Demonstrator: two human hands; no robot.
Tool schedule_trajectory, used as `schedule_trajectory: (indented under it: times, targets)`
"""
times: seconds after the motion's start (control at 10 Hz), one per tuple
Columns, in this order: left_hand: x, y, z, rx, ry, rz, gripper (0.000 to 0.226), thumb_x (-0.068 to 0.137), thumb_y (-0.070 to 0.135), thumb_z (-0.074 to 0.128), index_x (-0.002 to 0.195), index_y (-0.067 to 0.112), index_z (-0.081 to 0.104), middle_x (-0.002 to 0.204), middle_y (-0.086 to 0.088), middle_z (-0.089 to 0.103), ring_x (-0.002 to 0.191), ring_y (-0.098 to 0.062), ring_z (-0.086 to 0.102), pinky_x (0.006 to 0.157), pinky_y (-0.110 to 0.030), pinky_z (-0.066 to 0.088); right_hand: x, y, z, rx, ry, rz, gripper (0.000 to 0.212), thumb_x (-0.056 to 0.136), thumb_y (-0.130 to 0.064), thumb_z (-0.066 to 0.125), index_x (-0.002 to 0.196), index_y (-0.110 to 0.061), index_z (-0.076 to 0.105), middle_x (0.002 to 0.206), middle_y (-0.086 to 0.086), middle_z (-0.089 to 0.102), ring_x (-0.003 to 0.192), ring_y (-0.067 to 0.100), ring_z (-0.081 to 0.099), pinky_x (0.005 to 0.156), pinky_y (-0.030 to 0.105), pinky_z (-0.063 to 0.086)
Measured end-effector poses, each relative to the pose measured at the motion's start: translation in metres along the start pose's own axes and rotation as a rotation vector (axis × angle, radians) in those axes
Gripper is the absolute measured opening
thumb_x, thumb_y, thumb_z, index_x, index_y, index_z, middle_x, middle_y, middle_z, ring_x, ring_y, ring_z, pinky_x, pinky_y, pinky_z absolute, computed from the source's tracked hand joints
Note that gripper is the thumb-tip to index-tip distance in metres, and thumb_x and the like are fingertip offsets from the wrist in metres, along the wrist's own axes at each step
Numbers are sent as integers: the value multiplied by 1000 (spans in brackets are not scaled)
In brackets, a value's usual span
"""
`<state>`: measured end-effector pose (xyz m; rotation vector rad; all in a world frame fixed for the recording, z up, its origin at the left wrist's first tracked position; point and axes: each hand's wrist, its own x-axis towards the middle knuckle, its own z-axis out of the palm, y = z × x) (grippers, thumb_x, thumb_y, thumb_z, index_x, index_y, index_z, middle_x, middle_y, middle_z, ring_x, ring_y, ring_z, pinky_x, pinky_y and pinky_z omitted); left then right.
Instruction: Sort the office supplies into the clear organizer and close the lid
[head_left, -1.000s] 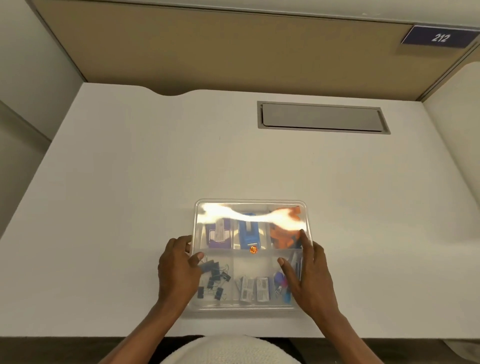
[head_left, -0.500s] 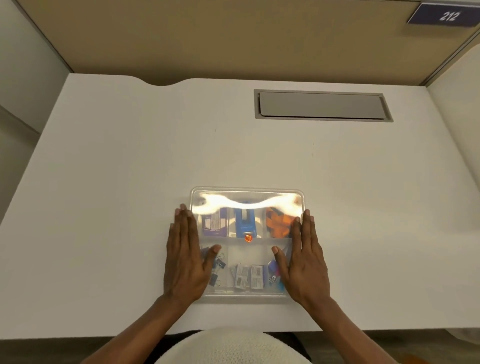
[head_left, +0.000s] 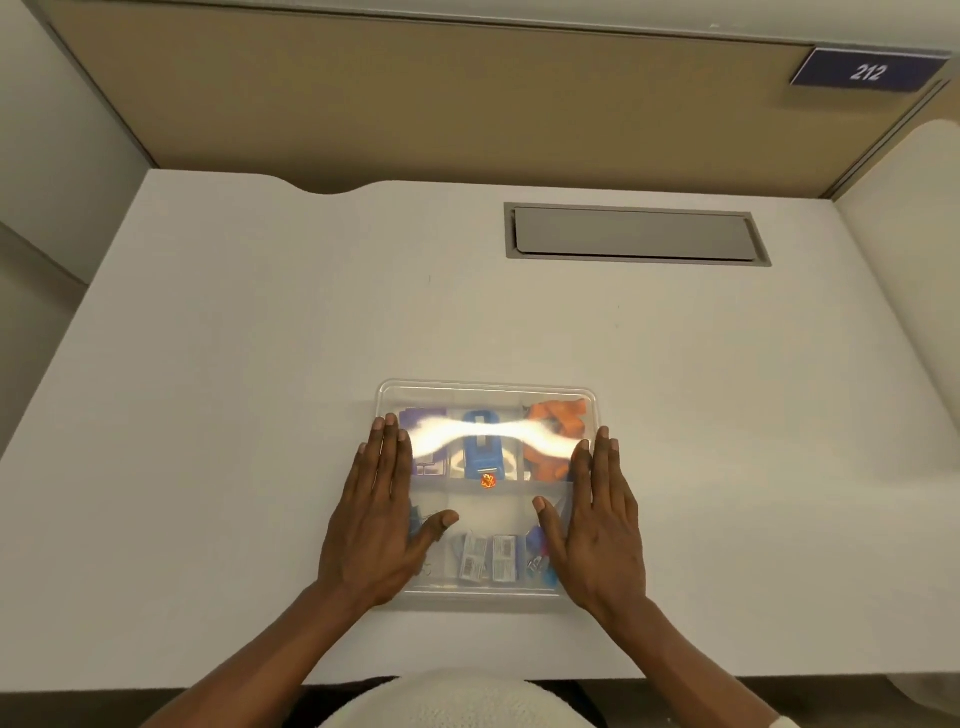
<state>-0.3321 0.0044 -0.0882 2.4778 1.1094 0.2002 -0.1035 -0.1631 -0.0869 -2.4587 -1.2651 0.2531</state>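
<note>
Supplies sit sorted inside the clear organizer (head_left: 485, 395), lid (head_left: 488, 519) down, low in the frame. Left hand (head_left: 376, 525) and right hand (head_left: 602, 525) press flat and open on it, gripping nothing; seemingly only final latching remains

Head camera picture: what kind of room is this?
Probably an office cubicle or study desk. A white desk sits between tan divider panels, a numbered sign, 212, hangs on the panel, and a grey cable hatch is set into the desktop.

White desk (head_left: 260, 364), tan partition (head_left: 415, 104), grey hatch (head_left: 634, 234)
</note>
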Motion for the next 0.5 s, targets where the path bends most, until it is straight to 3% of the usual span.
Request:
schedule_trajectory:
  times: [0.3, 0.4, 0.5]
  targets:
    - [2, 3, 0, 157, -41, 29, 116, 87, 86, 38, 164, 10, -2, 175, -8, -7, 162, -24, -3, 128, -41, 4, 0, -1, -4, -44, -11, -26, 83, 100, -62, 32, 163, -21, -3, 172, 0, -9, 159, 21, -4, 123, 48, 26]
    - [2, 8, -7, 285, -81, 27, 114, 88, 89, 25, 164, 8, -1, 174, -12, -8, 162, -28, -5, 129, -44, -1, -2, -5, -10, -61, -28, -23, 82, 100, -62, 33, 163, -22, -2, 171, 0, -12, 158, 22, -7, 125, 51, 24]
    - [4, 25, -19, 388, -102, -28, 115, 85, 92, 13, 163, 7, 8, 172, -16, -4, 160, -37, -2, 129, -59, 4, 1, -10, -24, -56, -9, -31, 87, 96, -66, 39, 163, -19, 11, 172, 5, -5, 158, 26, -5, 124, 54, 24]
